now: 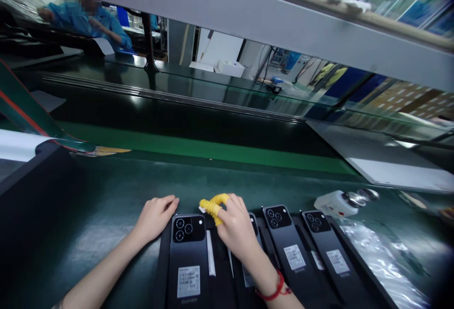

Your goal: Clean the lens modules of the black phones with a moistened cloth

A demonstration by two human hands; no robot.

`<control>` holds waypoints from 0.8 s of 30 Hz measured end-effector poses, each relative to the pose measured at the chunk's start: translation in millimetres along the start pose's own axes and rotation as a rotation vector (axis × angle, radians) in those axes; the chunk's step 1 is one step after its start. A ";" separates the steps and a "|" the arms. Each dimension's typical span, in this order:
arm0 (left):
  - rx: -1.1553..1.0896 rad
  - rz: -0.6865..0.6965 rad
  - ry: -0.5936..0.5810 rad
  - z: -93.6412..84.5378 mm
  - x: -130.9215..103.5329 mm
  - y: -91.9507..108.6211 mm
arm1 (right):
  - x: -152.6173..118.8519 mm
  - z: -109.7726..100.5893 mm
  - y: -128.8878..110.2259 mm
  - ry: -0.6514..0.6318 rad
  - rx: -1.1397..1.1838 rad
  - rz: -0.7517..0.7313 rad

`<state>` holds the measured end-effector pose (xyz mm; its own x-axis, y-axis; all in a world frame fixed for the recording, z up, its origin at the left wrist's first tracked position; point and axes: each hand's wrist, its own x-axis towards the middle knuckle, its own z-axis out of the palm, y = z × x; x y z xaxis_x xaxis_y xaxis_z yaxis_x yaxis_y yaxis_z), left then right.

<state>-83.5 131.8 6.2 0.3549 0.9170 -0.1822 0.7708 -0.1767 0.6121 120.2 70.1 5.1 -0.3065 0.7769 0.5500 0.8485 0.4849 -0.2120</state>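
Head view: smartphones [294,257] are lying cameras-up in a black tray [162,276].
The left hand [156,217] is curling beside the leftmost phone [187,257]; the right hand [234,226], wearing yellow finger cots [213,208], is reaching over the second phone [247,277]; either's grip is unclear. Beyond, rightward, a white bottle [332,203] is sitting; far left, a blue-clad person [76,21] is showing.

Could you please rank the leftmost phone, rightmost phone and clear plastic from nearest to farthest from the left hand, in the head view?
1. Leftmost phone: just right of the left hand.
2. Rightmost phone: farther right, past the right hand.
3. Clear plastic: right of the rightmost phone.
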 end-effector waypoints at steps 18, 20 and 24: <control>0.006 0.004 -0.009 -2.3 -2.1 0.4 | -12.6 -17.8 44.2 0.107 0.003 0.156; 0.004 0.008 -0.006 -2.2 -2.2 -0.1 | -18.6 -24.0 63.3 0.175 -0.024 0.226; 0.004 0.025 -0.008 -2.6 -2.4 -1.1 | -43.8 -55.0 118.5 0.380 -0.141 0.485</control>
<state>-86.6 130.7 7.9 0.3786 0.9093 -0.1727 0.7638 -0.2015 0.6133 257.8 71.4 0.3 0.2799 0.6855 0.6721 0.9091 0.0357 -0.4150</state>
